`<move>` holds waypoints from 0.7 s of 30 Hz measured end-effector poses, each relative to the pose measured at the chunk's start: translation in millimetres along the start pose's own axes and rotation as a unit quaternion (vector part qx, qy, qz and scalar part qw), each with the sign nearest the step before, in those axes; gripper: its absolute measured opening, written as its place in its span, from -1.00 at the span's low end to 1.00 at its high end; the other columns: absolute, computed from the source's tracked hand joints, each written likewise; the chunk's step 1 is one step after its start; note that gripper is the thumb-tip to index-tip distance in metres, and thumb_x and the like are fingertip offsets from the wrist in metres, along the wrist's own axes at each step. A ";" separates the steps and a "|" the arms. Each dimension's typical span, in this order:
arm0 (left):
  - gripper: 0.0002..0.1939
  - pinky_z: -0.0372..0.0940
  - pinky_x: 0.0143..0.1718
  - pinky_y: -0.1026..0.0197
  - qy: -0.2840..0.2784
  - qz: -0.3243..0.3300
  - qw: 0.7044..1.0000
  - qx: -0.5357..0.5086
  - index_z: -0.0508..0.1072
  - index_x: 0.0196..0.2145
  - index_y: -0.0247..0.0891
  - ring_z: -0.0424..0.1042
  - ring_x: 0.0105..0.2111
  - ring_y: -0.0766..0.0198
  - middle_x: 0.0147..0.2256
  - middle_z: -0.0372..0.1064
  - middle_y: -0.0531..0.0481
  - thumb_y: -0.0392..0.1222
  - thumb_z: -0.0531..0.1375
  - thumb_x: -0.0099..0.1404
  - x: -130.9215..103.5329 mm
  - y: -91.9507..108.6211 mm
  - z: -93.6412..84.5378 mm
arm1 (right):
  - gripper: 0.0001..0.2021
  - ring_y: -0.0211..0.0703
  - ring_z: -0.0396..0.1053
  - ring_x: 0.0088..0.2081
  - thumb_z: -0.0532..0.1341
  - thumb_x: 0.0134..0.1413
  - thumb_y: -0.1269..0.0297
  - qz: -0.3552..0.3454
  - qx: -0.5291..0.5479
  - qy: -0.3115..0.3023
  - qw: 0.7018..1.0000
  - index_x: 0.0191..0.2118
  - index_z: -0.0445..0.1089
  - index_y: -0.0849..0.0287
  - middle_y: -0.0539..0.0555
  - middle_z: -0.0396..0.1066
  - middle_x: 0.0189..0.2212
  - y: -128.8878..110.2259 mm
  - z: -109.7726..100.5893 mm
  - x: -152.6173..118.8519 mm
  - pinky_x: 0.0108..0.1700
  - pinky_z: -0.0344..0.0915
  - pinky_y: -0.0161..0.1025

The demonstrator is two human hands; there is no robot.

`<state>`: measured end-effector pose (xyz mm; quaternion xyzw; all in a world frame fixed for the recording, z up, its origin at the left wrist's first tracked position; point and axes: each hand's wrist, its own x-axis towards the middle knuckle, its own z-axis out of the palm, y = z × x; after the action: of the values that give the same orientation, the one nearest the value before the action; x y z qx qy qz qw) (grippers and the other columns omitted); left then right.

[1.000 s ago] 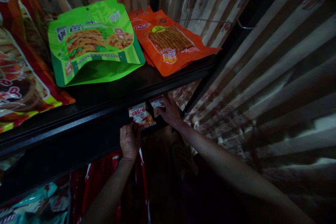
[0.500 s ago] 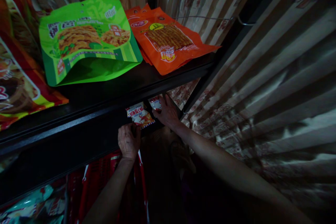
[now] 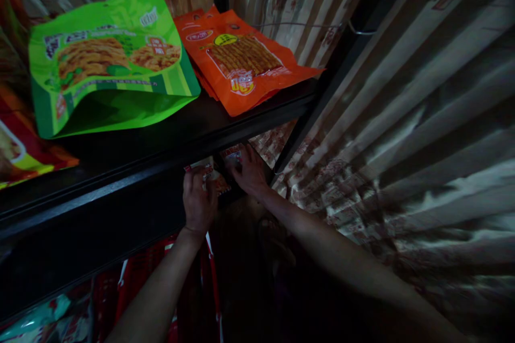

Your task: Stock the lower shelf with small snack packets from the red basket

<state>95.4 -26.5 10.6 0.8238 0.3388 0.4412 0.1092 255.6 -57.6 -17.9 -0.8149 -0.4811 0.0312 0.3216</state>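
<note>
On the lower dark shelf, two small printed snack packets lie side by side. My left hand (image 3: 200, 198) reaches over the left snack packet (image 3: 222, 184), its fingers stretched across the packet and covering much of its front. The thumb stands apart on the right side. My right hand (image 3: 251, 171) rests at the right snack packet (image 3: 232, 155), fingers spread over its right part. Neither packet appears lifted. The far ends of both packets are dim and partly hidden by the upper shelf's edge.
The upper shelf (image 3: 153, 142) holds a green snack pouch (image 3: 120, 80), orange snack bags (image 3: 245, 59) and red-yellow bags (image 3: 24, 144) at left. Below stands a red basket (image 3: 108, 289) beside teal-and-white packages (image 3: 44, 316). A shelf post (image 3: 333, 69) and pleated curtain (image 3: 402, 144) border the right.
My left hand has moved forward onto the left packet, its fingers now stretched over the print. My right hand stays at the right packet. The view has shifted slightly right.
</note>
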 end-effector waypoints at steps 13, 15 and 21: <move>-0.51 0.11 0.18 -0.05 -0.234 -0.089 0.966 0.065 0.26 0.08 -0.41 -0.01 0.24 -0.11 0.25 -0.10 -0.34 -0.44 0.04 0.16 13.8 45.9 65.0 | -0.61 -0.11 0.41 -0.25 -0.08 0.21 0.09 0.161 0.166 -0.059 0.971 -0.14 0.39 0.19 0.12 0.48 -0.29 20.1 2.4 71.7 -0.18 0.28 -0.20; -0.52 0.12 0.17 -0.04 -0.234 -0.089 0.965 0.071 0.27 0.07 -0.42 0.00 0.23 -0.13 0.25 -0.12 -0.36 -0.43 0.04 0.17 12.4 41.7 65.9 | -0.61 -0.16 0.40 -0.28 -0.07 0.21 0.09 0.140 0.168 -0.058 0.974 -0.17 0.40 0.21 0.10 0.48 -0.33 22.8 4.1 75.6 -0.20 0.27 -0.25; -0.52 0.16 0.13 -0.11 -0.223 -0.078 0.969 0.074 0.25 0.07 -0.39 0.07 0.21 -0.12 0.25 -0.12 -0.38 -0.43 0.03 0.16 7.9 37.1 68.6 | -0.56 -0.19 0.40 -0.29 -0.09 0.25 0.12 0.056 0.159 -0.061 0.984 -0.23 0.43 0.32 0.15 0.49 -0.33 23.4 7.4 98.8 -0.25 0.26 -0.30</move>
<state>170.5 -40.8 -6.7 0.8782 0.4011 0.2098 0.1549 323.6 17.8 -11.2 -0.7758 -0.4423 0.1744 0.4148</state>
